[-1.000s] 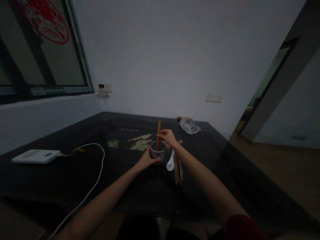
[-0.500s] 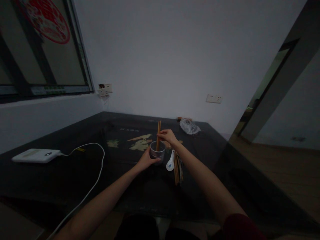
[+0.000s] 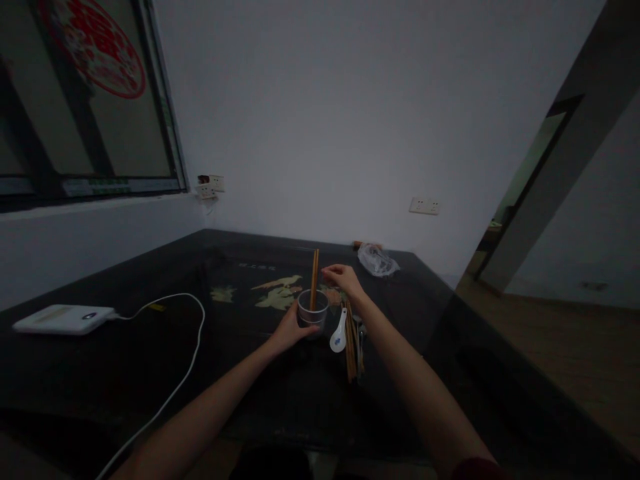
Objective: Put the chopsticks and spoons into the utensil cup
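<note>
A clear plastic cup [image 3: 313, 309] stands on the dark table [image 3: 125, 373], with wooden chopsticks [image 3: 315, 279] upright inside it. My left hand [image 3: 291, 330] wraps the near side of the cup. My right hand [image 3: 343, 278] hovers just right of the chopsticks, apart from them, with its fingers loosely curled and nothing seen in them. Beside the cup on the right lie a white spoon with a blue mark [image 3: 339, 333] and several loose chopsticks [image 3: 351, 341] flat on the table.
A white flat device [image 3: 63, 319] with a white cable [image 3: 187, 360] lies at the left. A crumpled clear plastic bag [image 3: 377, 260] sits at the far edge by the wall. A window is at the left, a doorway at the right.
My right hand has let go of the chopsticks in the cup and drawn a little to the right. The view has tilted slightly. My left hand stays on the cup.
</note>
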`<state>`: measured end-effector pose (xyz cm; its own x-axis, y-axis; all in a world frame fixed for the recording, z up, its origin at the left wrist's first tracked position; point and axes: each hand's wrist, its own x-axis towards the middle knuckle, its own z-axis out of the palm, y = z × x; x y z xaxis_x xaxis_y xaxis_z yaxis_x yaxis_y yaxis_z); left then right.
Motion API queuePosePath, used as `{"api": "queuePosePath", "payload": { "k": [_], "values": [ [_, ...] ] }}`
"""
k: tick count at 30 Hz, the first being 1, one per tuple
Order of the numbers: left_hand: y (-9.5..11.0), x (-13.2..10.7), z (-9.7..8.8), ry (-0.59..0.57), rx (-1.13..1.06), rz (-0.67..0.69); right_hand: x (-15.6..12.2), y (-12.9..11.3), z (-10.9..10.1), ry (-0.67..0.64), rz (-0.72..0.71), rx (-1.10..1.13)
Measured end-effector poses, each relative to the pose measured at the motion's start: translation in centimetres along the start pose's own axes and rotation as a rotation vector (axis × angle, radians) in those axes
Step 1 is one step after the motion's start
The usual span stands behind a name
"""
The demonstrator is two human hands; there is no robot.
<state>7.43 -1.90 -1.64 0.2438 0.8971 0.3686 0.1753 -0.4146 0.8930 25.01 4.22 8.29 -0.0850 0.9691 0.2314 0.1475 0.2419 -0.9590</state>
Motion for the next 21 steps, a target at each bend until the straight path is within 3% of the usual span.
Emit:
{"api": "queuePosePath", "payload": {
  "k": [5, 12, 17, 21],
  "values": [
    [-0.4, 0.0, 0.2, -0.019, -0.012, 0.011, -3.4, 0.1, -3.1, 0.075, -0.049, -0.002],
    [-0.2, 0.0, -0.1, -0.005, -0.003, -0.001, -10.5, 3.0, -6.4, 0.158, -0.065, -0.117],
    [0.0, 0.2, -0.4, -0.015, -0.015, 0.02, -11.4, 4.8, -7.3, 0.201, 0.002, -0.139],
    [0.9, 0.3, -0.8, 0.055, 0.027, 0.042, -10.9, 5.9, -7.4, 0.207, 0.011, -0.157]
  ]
}}
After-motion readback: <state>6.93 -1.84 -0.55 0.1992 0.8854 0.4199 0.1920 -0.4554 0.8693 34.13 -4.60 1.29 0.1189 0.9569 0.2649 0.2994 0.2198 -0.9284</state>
